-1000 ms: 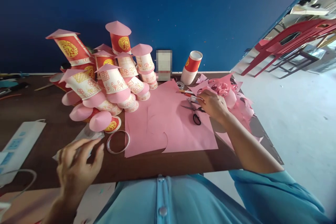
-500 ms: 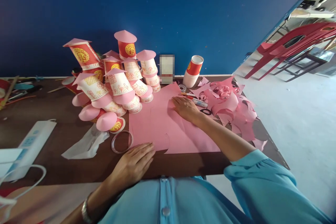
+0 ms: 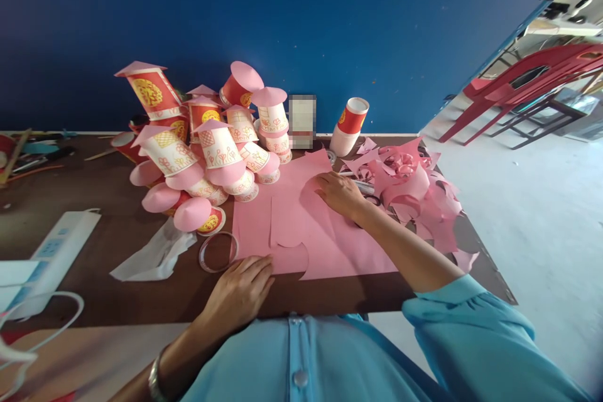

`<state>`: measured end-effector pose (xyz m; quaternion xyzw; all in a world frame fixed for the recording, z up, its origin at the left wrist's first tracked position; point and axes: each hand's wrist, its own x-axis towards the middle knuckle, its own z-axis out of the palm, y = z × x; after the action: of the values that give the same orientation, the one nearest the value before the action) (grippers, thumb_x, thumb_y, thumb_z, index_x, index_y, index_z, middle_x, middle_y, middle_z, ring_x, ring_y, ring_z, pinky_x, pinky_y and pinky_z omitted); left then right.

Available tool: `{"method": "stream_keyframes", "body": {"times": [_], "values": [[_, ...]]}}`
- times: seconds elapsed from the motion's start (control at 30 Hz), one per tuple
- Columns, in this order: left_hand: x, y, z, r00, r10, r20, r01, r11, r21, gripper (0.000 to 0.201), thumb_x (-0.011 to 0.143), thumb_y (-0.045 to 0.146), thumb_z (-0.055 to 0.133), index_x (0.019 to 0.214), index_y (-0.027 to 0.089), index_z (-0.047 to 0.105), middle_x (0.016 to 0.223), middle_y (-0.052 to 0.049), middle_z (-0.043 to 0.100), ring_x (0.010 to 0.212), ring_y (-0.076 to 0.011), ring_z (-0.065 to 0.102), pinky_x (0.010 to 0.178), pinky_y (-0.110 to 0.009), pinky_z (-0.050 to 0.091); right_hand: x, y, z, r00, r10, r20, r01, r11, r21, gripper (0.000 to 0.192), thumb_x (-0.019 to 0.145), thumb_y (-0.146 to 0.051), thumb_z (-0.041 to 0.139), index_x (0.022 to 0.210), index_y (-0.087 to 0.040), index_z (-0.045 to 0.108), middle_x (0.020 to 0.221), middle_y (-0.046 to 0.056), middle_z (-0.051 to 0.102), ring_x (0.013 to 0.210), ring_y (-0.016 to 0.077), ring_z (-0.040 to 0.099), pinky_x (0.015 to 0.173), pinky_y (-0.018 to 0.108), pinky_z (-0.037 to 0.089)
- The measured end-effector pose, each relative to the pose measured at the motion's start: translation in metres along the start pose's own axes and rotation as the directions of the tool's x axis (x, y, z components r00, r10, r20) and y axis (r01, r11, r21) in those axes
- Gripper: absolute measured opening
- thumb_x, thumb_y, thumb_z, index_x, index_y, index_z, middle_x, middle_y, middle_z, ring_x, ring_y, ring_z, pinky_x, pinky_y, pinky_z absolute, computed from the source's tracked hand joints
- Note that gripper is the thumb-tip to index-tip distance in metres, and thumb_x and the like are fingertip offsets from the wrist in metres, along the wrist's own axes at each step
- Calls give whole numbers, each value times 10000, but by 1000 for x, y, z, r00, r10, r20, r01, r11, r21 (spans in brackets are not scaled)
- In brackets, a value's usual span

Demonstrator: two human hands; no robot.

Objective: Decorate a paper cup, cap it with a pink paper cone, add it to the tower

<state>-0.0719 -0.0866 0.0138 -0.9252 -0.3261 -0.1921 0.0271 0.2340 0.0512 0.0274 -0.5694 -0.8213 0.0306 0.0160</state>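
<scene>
Pink paper sheets [image 3: 339, 245] with curved cut edges lie overlapping on the brown table. My right hand [image 3: 342, 195] rests on the paper with its fingers stretched out, beside pens and a roll of black tape. Near the table's front edge, my left hand [image 3: 245, 282] lies flat, fingertips touching the paper's lower left corner. Close to it is a large tape ring [image 3: 218, 252]. To the left stand stacked paper cups [image 3: 217, 157] with pink cone tops. One red cup [image 3: 242, 85] on top leans over to the right.
Pink paper scraps [image 3: 414, 182] are heaped at the right. Behind the sheets stand a red-and-white cup stack [image 3: 351, 125] and a blurred-out upright card [image 3: 302, 120]. A white power strip [image 3: 61, 257] and crumpled clear plastic [image 3: 155, 254] lie left. A blue wall [image 3: 301, 31] rises behind.
The top red cup has tipped from upright to leaning right. My right hand has slid slightly right, and the cut edges in the pink paper show more plainly. My left hand has barely moved.
</scene>
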Motion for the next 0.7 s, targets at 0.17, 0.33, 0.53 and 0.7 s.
{"method": "stream_keyframes", "body": {"times": [0.17, 0.33, 0.53, 0.7], "values": [[-1, 0, 2, 1000, -23, 2, 23, 1000, -5, 257, 1041, 177, 482, 1073, 125, 731, 1067, -92, 814, 925, -218, 748, 805, -352, 583, 11, 4, 2, 997, 34, -73, -32, 999, 33, 420, 1057, -225, 499, 1458, -127, 577, 1572, 159, 557, 1468, 289, 508, 1193, 441, 456], [-2, 1, 1, 999, -49, 13, 50, 998, -25, 220, 1024, 168, 512, 1088, 145, 721, 1093, -90, 812, 941, -221, 747, 810, -350, 588, 25, 10, 17, 996, 27, -85, -19, 996, 87, 439, 1003, -215, 576, 1438, -161, 603, 1520, 166, 607, 1435, 312, 550, 1163, 480, 486], [-2, 1, 1, 998, -58, 24, 59, 998, -26, 203, 1012, 166, 528, 1089, 143, 714, 1099, -91, 811, 940, -222, 750, 792, -350, 602, 38, 13, 29, 997, 16, -78, -7, 992, 124, 433, 1002, -256, 604, 1431, -196, 603, 1512, 144, 615, 1393, 310, 590, 1157, 466, 491], [-3, 1, 0, 998, -55, 28, 56, 998, -27, 227, 1025, 166, 499, 1086, 136, 715, 1103, -82, 811, 944, -221, 752, 792, -358, 608, 36, 10, 22, 997, 15, -73, -5, 989, 146, 411, 1001, -220, 596, 1412, -217, 607, 1500, 120, 621, 1406, 277, 563, 1148, 444, 498]]}}
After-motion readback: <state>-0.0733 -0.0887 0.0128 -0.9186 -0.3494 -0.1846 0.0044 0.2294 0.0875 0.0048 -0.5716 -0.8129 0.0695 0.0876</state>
